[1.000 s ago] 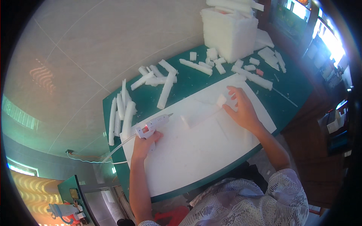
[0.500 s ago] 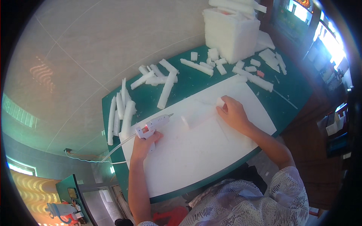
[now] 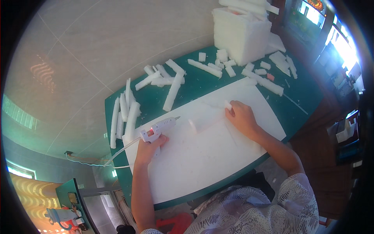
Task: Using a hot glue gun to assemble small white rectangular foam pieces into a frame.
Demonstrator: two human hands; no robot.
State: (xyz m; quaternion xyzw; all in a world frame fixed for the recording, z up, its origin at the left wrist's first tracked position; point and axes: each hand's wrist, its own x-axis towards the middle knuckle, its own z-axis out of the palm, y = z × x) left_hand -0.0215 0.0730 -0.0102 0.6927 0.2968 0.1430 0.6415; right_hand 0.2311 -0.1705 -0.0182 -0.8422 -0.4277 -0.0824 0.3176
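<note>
Over white board (image 3: 194,167), glue gun (image 3: 161,125) is gripped by curled left hand (image 3: 149,149) at left, small white foam piece (image 3: 228,104) pinched by bent-fingered right hand (image 3: 242,118) at right.

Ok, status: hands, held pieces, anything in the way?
Left hand gripping glue gun. Right hand holding small foam block. Pale piece on white board between them; loose foam strips beyond board.

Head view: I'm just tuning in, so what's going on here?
A person's left hand holds a white hot glue gun, its nozzle pointing right. The right hand pinches a small white foam piece over the white board, apart from the nozzle. Loose foam strips lie beyond on the green table.
</note>
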